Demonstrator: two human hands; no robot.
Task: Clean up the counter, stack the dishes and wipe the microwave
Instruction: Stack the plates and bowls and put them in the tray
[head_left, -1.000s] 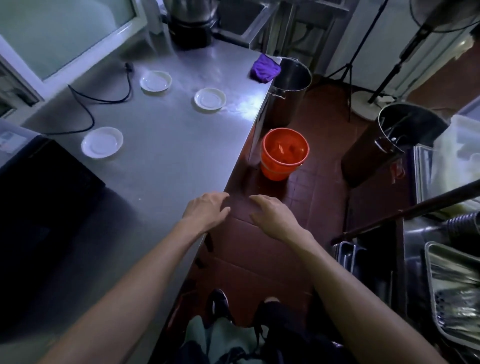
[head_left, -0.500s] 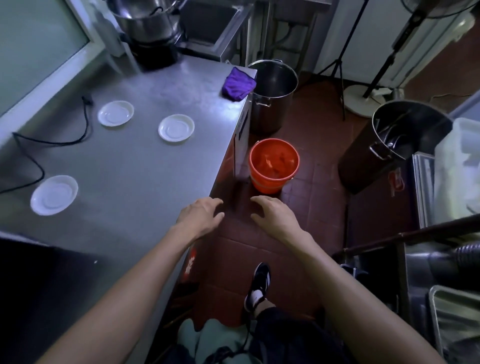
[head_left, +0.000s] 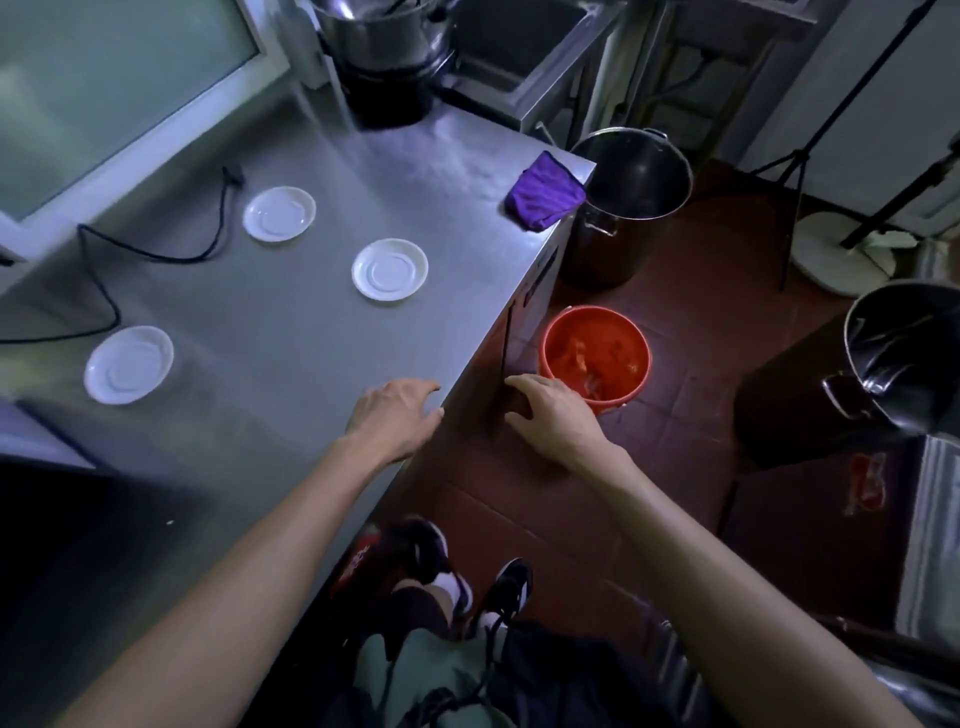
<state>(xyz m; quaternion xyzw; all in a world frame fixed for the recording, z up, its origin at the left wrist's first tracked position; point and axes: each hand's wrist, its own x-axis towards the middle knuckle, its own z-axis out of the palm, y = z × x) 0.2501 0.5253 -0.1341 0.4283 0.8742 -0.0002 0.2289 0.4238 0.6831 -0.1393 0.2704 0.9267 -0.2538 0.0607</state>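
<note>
Three small white saucers lie apart on the steel counter (head_left: 270, 332): one far (head_left: 279, 213), one in the middle (head_left: 389, 269), one at the left (head_left: 129, 364). A crumpled purple cloth (head_left: 544, 198) sits at the counter's far right corner. My left hand (head_left: 395, 415) hovers palm down over the counter's near edge, fingers apart and empty. Just past that edge, my right hand (head_left: 553, 415) hangs over the floor, also open and empty. A dark block (head_left: 67, 545) fills the lower left; what it is cannot be told.
A black cable (head_left: 109, 291) snakes along the counter's left side. A big steel pot (head_left: 374, 31) stands at the back. On the red tile floor are an orange bucket (head_left: 595, 353), a steel stockpot (head_left: 628, 202), a tilted dark pot (head_left: 904, 358) and tripod legs (head_left: 800, 166).
The view has shifted forward and right along the counter; the saucers and cloth now sit closer. Both hands stay open and empty over the counter's edge.
</note>
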